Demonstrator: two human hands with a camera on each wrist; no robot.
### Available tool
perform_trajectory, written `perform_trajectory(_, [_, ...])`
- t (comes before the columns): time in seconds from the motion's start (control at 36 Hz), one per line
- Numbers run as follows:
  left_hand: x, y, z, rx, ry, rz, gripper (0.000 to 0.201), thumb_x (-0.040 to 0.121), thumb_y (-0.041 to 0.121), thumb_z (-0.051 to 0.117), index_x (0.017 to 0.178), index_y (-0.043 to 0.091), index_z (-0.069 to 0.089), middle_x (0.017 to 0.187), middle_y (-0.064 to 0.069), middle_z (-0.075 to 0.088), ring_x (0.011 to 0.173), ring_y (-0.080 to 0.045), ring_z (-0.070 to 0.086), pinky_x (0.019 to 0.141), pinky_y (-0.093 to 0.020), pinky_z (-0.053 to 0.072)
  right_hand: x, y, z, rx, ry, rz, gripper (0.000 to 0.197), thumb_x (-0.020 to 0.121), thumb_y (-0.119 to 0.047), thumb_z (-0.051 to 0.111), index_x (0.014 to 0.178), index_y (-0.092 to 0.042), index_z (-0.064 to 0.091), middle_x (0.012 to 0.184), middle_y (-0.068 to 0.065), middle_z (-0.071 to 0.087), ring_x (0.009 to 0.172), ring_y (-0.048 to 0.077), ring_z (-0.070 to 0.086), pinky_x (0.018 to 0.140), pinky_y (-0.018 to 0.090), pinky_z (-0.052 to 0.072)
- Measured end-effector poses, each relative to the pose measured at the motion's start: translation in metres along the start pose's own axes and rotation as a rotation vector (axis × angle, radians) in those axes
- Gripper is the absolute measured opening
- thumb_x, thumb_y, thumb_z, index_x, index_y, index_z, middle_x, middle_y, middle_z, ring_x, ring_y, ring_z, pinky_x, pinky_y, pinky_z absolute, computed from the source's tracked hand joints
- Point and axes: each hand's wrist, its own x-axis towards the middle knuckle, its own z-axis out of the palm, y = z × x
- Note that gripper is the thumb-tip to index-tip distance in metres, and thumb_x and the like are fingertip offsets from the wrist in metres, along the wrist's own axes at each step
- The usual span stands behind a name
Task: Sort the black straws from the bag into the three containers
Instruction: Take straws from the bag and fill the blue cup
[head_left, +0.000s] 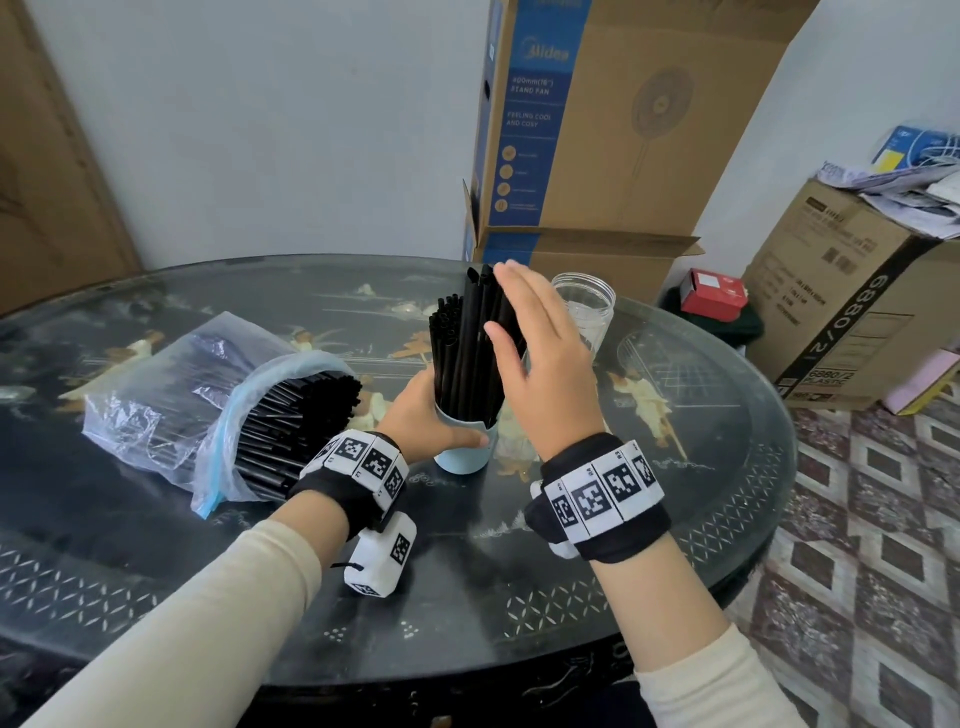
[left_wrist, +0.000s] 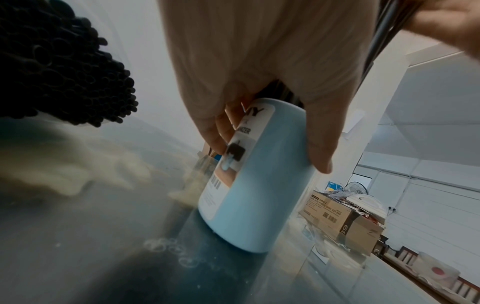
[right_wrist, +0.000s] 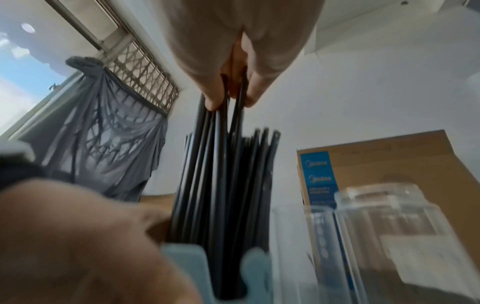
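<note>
1. Left hand (head_left: 415, 415) wrapped round light-blue cup (head_left: 464, 451), upright on glass table (head_left: 675, 519).
2. Right hand (head_left: 545, 364), fingers straight, pinching black straws (head_left: 467, 353) standing in cup.
3. Bag (head_left: 218, 405) of straws left of cup; clear jar (head_left: 584, 306) behind.

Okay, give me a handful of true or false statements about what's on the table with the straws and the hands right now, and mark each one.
1. The left hand grips the light blue cup. True.
2. The light blue cup is empty. False: black straws stand upright in it.
3. The right hand rests flat on the table. False: it is raised beside the straws in the cup, fingers among them in the right wrist view.
4. The plastic bag lies on its side with straw ends showing at its mouth. True.
5. The clear jar is packed with straws. False: none show in it.
</note>
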Motion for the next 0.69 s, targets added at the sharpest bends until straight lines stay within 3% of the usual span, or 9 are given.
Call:
perform_trajectory(0.08, [0.001,-0.004,0.0,0.0,0.005,0.009,0.073,0.06,0.02,0.089,0.116,0.036,0.045,0.106,0.027,0.053,0.096,0.014,0.049,0.08,-0.01,0.038,-0.004,0.002,0.006,0.009,0.017,-0.011,0.04,0.095,-0.006,0.057,0.135,-0.005,0.053,0.14,0.008,0.052,0.13,0.013,0.045,0.109,0.027,0.039])
perform_trajectory(0.17, [0.003,-0.008,0.001,0.0,0.01,0.009,0.075,0.058,0.024,0.09,0.118,0.033,0.048,0.112,0.019,0.058,0.104,0.002,0.054,0.088,-0.02,0.043,-0.01,0.013,0.011,0.012,-0.003,-0.006,0.037,0.096,-0.006,0.056,0.132,-0.004,0.056,0.139,0.008,0.053,0.129,0.015,0.049,0.109,0.029,0.041])
perform_trajectory(0.22, [0.004,-0.011,0.002,0.004,0.015,0.008,0.077,0.057,0.025,0.09,0.121,0.031,0.048,0.114,0.017,0.058,0.107,-0.003,0.055,0.089,-0.021,0.043,-0.019,0.021,0.015,0.014,-0.022,0.005,0.034,0.096,-0.005,0.055,0.129,-0.003,0.059,0.135,0.009,0.057,0.126,0.018,0.053,0.107,0.034,0.043])
perform_trajectory(0.36, [0.007,-0.017,0.003,0.016,0.012,0.01,0.083,0.054,0.033,0.09,0.125,0.032,0.047,0.118,0.014,0.059,0.111,-0.006,0.056,0.097,-0.031,0.046,-0.029,0.028,0.014,-0.074,-0.016,-0.028,0.032,0.094,-0.009,0.052,0.124,-0.003,0.062,0.129,0.009,0.062,0.128,0.021,0.05,0.11,0.035,0.039])
perform_trajectory(0.47, [0.008,-0.017,0.001,0.015,0.006,0.006,0.081,0.056,0.032,0.09,0.125,0.033,0.046,0.121,0.012,0.057,0.113,-0.007,0.054,0.098,-0.032,0.045,-0.016,0.018,0.004,-0.082,-0.054,0.008,0.04,0.09,-0.015,0.049,0.128,-0.006,0.06,0.128,0.004,0.062,0.136,0.022,0.041,0.114,0.039,0.032])
perform_trajectory(0.58, [0.008,-0.016,0.0,0.018,-0.007,0.006,0.08,0.057,0.031,0.09,0.123,0.037,0.045,0.121,0.014,0.057,0.113,-0.007,0.054,0.098,-0.032,0.045,0.002,-0.003,-0.007,0.082,-0.061,0.02,0.057,0.093,-0.009,0.054,0.147,-0.005,0.035,0.153,0.007,0.035,0.143,0.015,0.031,0.116,0.026,0.029])
perform_trajectory(0.69, [0.009,-0.016,-0.002,0.019,-0.013,-0.008,0.08,0.054,0.033,0.09,0.122,0.035,0.047,0.118,0.014,0.059,0.112,-0.008,0.055,0.098,-0.035,0.046,0.011,-0.014,0.001,0.012,-0.017,-0.084,0.041,0.099,-0.008,0.05,0.14,-0.003,0.048,0.148,0.009,0.044,0.135,0.013,0.041,0.112,0.014,0.028])
